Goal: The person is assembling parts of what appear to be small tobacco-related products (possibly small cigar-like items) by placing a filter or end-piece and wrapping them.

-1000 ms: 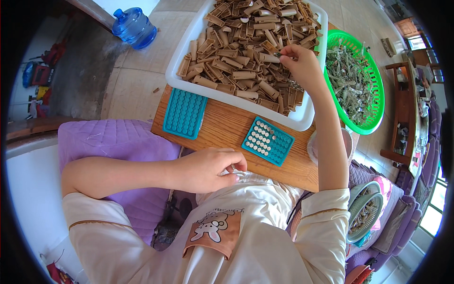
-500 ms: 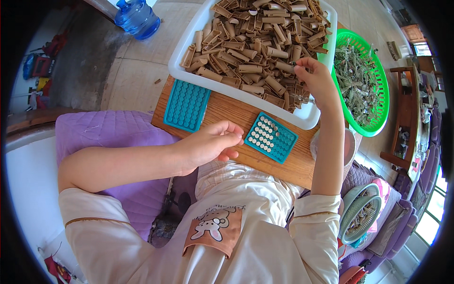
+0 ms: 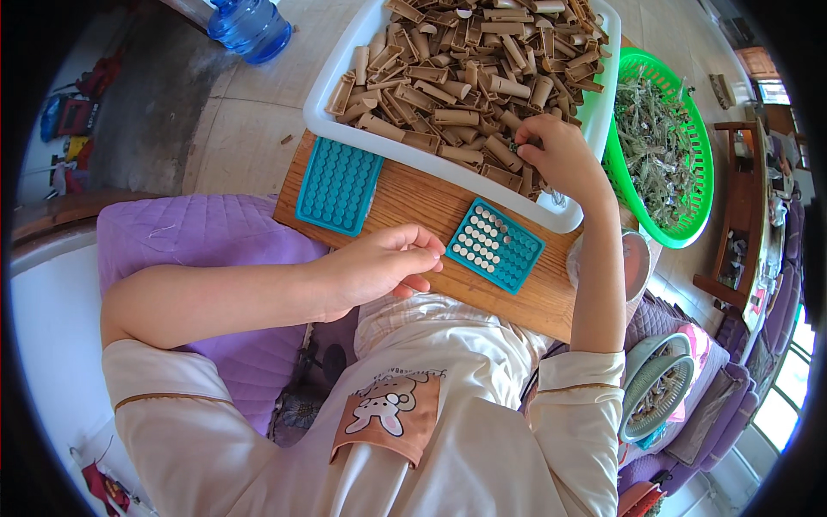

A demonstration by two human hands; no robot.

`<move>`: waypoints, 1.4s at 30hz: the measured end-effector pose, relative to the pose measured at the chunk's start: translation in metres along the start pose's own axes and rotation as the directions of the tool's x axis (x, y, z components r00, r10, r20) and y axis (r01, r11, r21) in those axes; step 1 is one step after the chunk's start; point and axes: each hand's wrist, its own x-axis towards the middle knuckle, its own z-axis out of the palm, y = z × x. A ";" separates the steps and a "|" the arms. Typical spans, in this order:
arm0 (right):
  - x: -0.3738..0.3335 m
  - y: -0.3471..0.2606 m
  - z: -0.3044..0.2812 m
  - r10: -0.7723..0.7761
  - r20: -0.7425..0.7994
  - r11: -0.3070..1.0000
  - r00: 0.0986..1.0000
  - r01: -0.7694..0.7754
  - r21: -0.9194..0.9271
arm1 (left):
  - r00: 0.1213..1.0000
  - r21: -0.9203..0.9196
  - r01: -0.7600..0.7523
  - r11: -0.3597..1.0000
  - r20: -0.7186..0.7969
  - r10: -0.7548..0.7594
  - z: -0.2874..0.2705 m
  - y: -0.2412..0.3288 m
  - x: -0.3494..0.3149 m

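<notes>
While left fingers curl, right fingers pinch a dark bit

Two teal trays — one white tub — one bright-green basket.

We're wearing a cream short-slv. shirt, fabric slightly sheeny, creasing softly down the front. L. sleeve & R. sleeve are each carrying one thin brn. trim line, running approx. parallel to the edge. On the front we're sporting an orange-brn. patch, roughly sq.; on it a wht. cartoon rabbit w/ pink inner ear, plus a greyish-brn. animal figure behind. Dk. lettering is curving along the top. Below, we're wearing pale bottoms, faintly checked. L. hand & R. hand: we're going bare, forearms incl.
</notes>
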 end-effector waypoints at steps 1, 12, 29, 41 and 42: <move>-0.001 -0.001 0.000 0.001 -0.002 1.000 1.000 -0.001 0.000 | 1.000 -0.006 -0.001 1.000 -0.001 0.001 0.000 0.001 0.000; -0.070 -0.085 0.000 -0.517 -0.270 0.799 0.812 0.571 0.188 | 0.969 -0.471 0.064 0.880 0.239 0.057 -0.004 0.004 -0.002; -0.113 -0.089 0.054 -0.392 -0.625 0.809 0.675 0.576 0.115 | 0.909 0.189 -0.415 0.890 0.133 0.396 0.006 0.001 -0.005; -0.116 -0.089 0.065 -0.434 -0.726 0.792 0.533 0.610 -0.026 | 0.893 0.155 -0.369 0.916 0.332 0.303 0.007 0.008 -0.011; -0.116 -0.090 0.066 -0.433 -0.726 0.793 0.535 0.608 -0.025 | 0.874 0.220 -0.434 0.873 0.336 0.350 0.007 0.006 -0.009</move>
